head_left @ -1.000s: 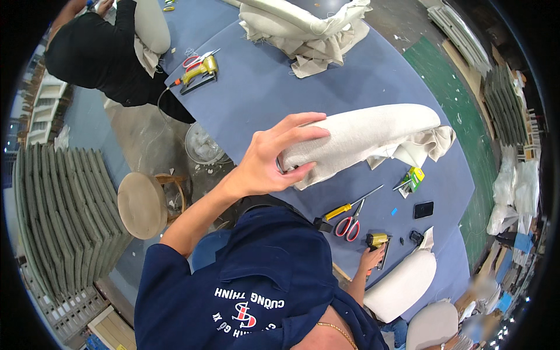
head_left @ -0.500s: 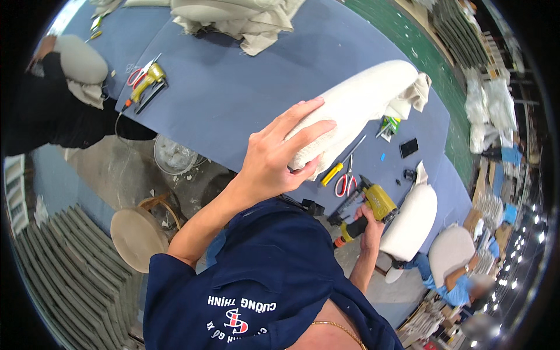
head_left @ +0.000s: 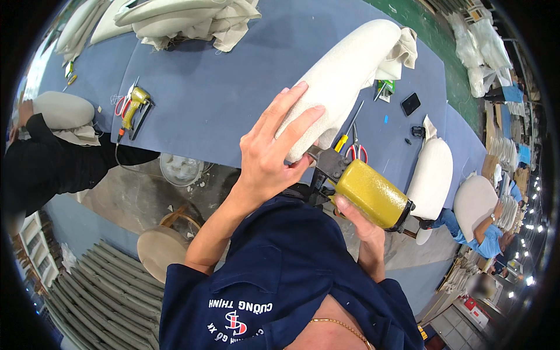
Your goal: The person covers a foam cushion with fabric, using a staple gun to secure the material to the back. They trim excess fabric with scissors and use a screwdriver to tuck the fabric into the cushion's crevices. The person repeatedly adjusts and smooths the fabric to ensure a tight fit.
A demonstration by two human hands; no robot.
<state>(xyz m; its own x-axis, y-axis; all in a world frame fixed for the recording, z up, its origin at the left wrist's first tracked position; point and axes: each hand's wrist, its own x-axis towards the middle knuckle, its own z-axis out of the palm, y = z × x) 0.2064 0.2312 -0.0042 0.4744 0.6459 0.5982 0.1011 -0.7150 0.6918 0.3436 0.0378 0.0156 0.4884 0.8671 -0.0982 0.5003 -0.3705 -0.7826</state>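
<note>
A cream fabric-covered chair pad (head_left: 347,73) stands tilted on the blue table, loose cloth hanging at its far end. My left hand (head_left: 274,137) grips the pad's near end, fingers spread over its upper face and thumb at the edge. In my right hand (head_left: 360,220) is a yellow pneumatic staple gun (head_left: 373,189). Its dark nose is up against the pad's near lower edge, close to my left thumb; whether it touches is hard to tell. Just beyond lie red-handled scissors (head_left: 357,153) and a yellow-handled screwdriver (head_left: 342,142), partly hidden by the gun.
A phone (head_left: 410,104) and a green packet (head_left: 386,88) lie on the blue table (head_left: 198,87). Another staple gun (head_left: 135,108) rests at left, near a person in black. Fabric covers (head_left: 186,23) are heaped at the back. A second pad (head_left: 431,178) stands at right.
My right hand has raised the staple gun from low at the right to the pad's near edge. My left hand still holds the pad. The view has shifted slightly.
</note>
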